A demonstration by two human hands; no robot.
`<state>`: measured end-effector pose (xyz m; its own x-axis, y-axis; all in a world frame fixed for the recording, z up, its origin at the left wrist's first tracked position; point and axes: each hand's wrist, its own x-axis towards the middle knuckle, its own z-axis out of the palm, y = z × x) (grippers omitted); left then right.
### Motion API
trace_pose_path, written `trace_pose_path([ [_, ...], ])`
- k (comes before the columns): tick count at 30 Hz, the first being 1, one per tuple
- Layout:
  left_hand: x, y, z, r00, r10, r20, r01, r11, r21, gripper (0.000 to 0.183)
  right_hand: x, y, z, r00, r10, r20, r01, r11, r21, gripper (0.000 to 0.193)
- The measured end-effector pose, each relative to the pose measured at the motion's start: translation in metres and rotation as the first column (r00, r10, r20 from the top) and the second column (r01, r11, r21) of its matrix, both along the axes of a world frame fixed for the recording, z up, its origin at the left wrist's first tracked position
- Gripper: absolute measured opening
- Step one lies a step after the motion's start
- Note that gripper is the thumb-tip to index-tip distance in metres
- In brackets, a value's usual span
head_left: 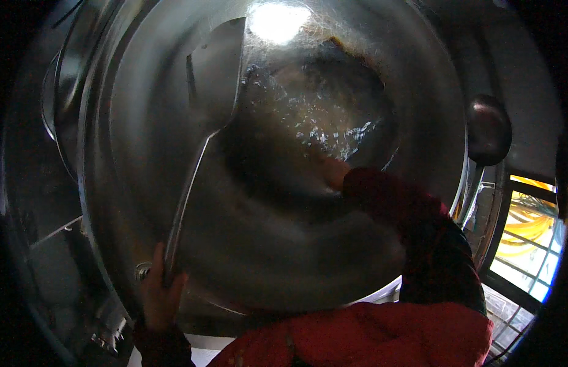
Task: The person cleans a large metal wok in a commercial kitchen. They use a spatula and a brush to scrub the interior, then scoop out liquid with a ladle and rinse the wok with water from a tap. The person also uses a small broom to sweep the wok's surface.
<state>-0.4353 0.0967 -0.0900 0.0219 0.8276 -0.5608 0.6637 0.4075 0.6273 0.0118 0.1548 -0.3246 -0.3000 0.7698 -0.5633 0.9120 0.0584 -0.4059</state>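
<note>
A very large metal wok fills the middle of the view, with rippling, glinting water in its bottom. My left hand, at the lower left near the rim, is closed round the handle of a long metal spatula. The broad blade of that spatula rests against the far left inner side of the wok. My right hand reaches down into the wok at the near edge of the water. Its fingers are lost in shadow and water, so whether they hold anything cannot be seen.
Outside the right rim stands a dark ladle, bowl up. A barred window or rack with yellow things behind it is at the far right. Another metal vessel sits along the left edge.
</note>
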Motion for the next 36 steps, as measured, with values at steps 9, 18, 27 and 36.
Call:
trace_pose_path([
  [9, 0.004, 0.006, 0.007, 0.997, 0.079, -0.026, -0.081, 0.994, -0.07, 0.065, -0.084, 0.114, -0.033, 0.924, 0.356, 0.137, -0.378, 0.799, 0.468, 0.033],
  [18, -0.035, -0.002, -0.009, 0.884, -0.236, -0.403, 0.156, 0.962, -0.223, 0.059, -0.008, 0.25, -0.05, 0.864, -0.369, 0.341, 0.24, 0.899, 0.366, 0.036],
  [27, -0.039, -0.023, -0.016, 0.935, -0.19, -0.301, 0.223, 0.972, 0.078, 0.057, 0.142, 0.132, -0.014, 0.83, -0.178, 0.528, 0.057, 0.97, 0.237, 0.037],
  [36, -0.002, -0.003, 0.012, 0.987, 0.12, 0.109, -0.117, 0.992, -0.04, 0.066, 0.049, -0.038, 0.002, 0.968, 0.071, 0.239, -0.037, 0.989, -0.144, 0.045],
])
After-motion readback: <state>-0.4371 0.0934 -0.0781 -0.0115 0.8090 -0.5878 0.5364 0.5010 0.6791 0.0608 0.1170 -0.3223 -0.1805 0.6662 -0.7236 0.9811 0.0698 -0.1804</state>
